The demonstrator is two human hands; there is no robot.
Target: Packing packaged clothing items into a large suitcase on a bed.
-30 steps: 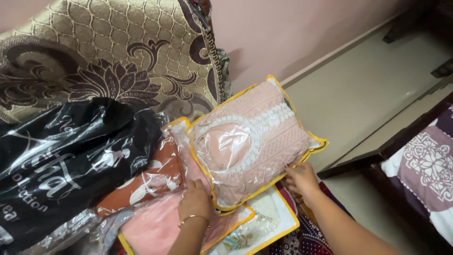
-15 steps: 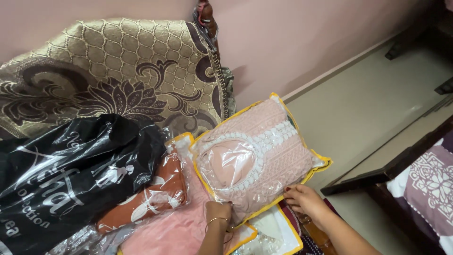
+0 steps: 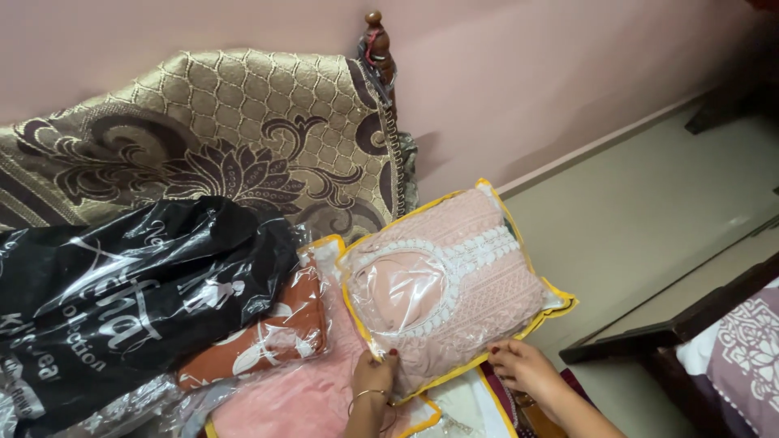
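1. The left hand pinches the near left corner of the pink garment packet, thumb on top and fingers tucked under the yellow-trimmed edge.
2. The right hand grips the same near edge further right, fingers curled onto the clear plastic; both hands are closed on the packet.
3. The packet, a clear bag with yellow binding holding a folded pale pink embroidered garment, lies tilted on top of the pile, its far corner pointing toward the wall.
4. Directly beneath it lie another yellow-edged packet with light cloth inside and a soft pink bag.
5. To the left sits a rust-orange packed garment, and beyond that a large black plastic bag with white print.
6. Behind everything, a gold-and-brown patterned cover drapes the seat back against the pink wall.
7. To handle the packet well, I judge it best to keep both grips on the stiff bound edge, not the slick film, and lift it level so the packets below do not slide.
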